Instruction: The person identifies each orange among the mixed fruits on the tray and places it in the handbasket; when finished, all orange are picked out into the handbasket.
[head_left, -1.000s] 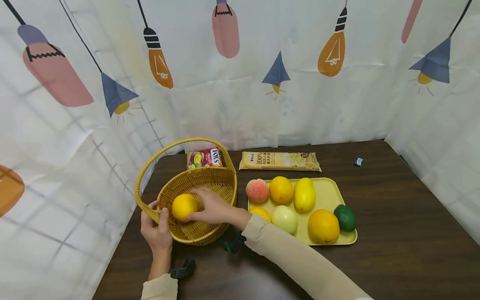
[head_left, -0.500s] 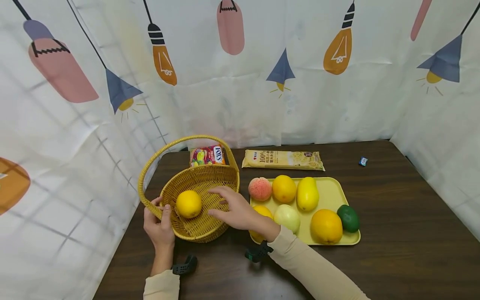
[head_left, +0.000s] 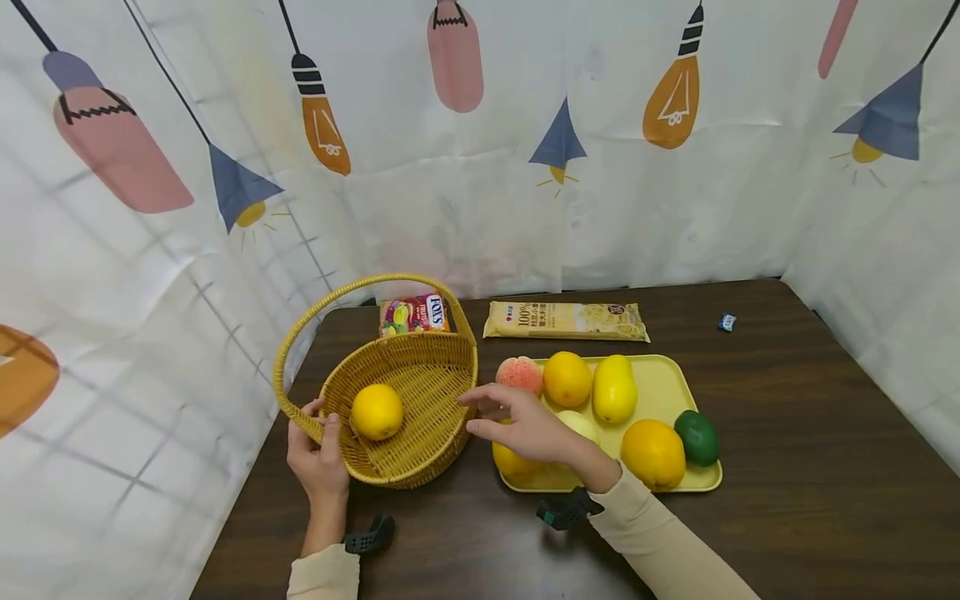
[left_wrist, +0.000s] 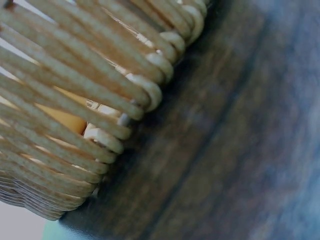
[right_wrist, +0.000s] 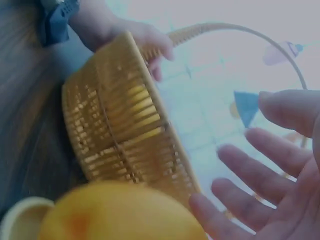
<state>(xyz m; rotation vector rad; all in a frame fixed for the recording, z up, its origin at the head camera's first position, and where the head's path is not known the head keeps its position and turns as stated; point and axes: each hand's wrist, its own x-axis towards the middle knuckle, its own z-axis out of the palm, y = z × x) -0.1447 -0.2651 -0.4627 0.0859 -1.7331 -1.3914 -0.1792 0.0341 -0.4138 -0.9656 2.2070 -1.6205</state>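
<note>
Right wrist view: round yellow-orange fruit blurred, cut off at six o'clock; bare right hand cropped at three.

The basket — one fruit inside — stands left of the tray. Behind them lie a candy bag and a noodle packet.

"FOX'S" runs sideways in white letters on the blue end of a red candy packet. The yellow noodle package bears "100%" beside Chinese characters too small to read surely. Lettering on a small blue wrapper is illegible.
</note>
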